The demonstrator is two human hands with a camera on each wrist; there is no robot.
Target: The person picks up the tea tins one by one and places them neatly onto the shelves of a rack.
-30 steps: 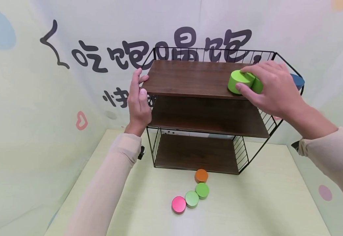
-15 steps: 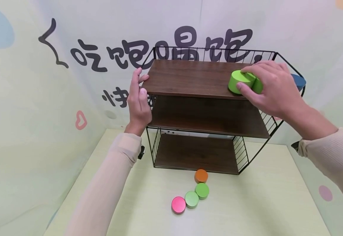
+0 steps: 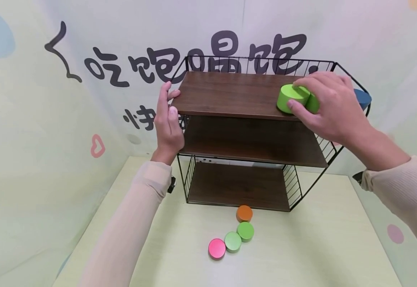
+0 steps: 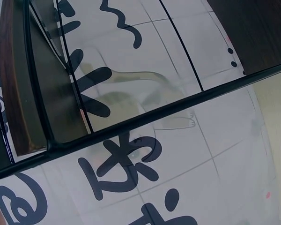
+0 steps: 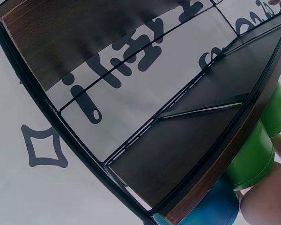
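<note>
Pinching the light green block (image 3: 286,97) between thumb and fingers, the right hand (image 3: 332,104) held it on the top board (image 3: 226,93) beside a darker green block (image 3: 313,105), while the left hand (image 3: 168,129), fingers nearly straight, touched the rack (image 3: 249,139), apparently to steady it.

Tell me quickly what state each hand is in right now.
Left hand: open, at the left end of the top board.
Right hand: holding the lime-green cylinder on that board.
</note>
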